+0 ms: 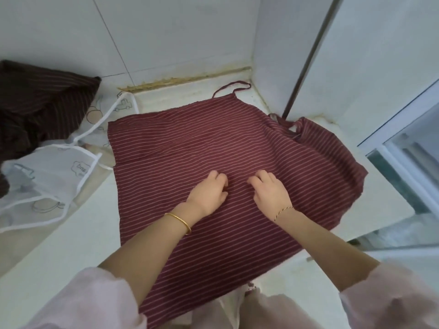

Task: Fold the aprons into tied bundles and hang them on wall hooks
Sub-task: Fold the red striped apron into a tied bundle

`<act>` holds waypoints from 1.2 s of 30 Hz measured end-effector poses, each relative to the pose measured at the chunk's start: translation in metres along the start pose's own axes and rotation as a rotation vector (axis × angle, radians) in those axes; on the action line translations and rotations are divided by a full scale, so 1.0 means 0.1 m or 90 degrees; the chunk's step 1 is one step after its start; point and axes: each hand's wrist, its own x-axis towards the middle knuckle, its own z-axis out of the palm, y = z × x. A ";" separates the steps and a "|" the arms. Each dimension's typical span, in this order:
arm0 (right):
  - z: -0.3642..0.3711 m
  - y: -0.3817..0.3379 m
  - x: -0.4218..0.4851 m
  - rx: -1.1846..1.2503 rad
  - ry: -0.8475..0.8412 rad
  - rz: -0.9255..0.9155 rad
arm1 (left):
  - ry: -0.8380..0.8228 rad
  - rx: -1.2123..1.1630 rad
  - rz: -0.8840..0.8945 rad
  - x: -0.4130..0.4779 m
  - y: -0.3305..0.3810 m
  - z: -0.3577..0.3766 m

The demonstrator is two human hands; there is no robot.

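Note:
A maroon apron (190, 148) with thin white stripes lies spread flat on the white counter (78, 236), its lower edge hanging over the front. Its neck loop (234, 87) points toward the tiled wall, and a tie and one corner bunch up at the right by the window post. My left hand (209, 193) and my right hand (269, 192) sit side by side on the middle of the cloth. Both have fingers curled down into it, pinching the fabric.
A dark brown striped apron (35, 105) lies crumpled at the back left. Next to it, a white see-through apron (47, 176) with cartoon prints and white ties is spread out. The tiled wall (166, 32) is behind, and a window frame (401, 148) borders the right.

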 end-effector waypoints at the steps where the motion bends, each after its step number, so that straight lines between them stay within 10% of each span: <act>1: 0.01 0.03 -0.10 -0.002 0.009 -0.005 | -0.017 -0.006 0.028 -0.06 0.10 0.05; 8: -0.14 0.22 -0.55 -0.021 -0.076 -0.029 | -0.210 -0.091 0.068 -0.48 0.66 0.42; 15: -0.21 0.44 -0.92 0.023 -0.144 -0.097 | -0.205 0.289 0.086 -0.83 1.00 0.68; 31: -0.53 0.43 -0.94 -0.088 0.132 -0.121 | 0.065 -0.180 -0.181 -0.97 1.01 -0.09; 36: -0.77 0.38 -0.73 -0.046 0.094 -0.098 | 0.068 0.238 -0.148 -1.07 0.85 -0.13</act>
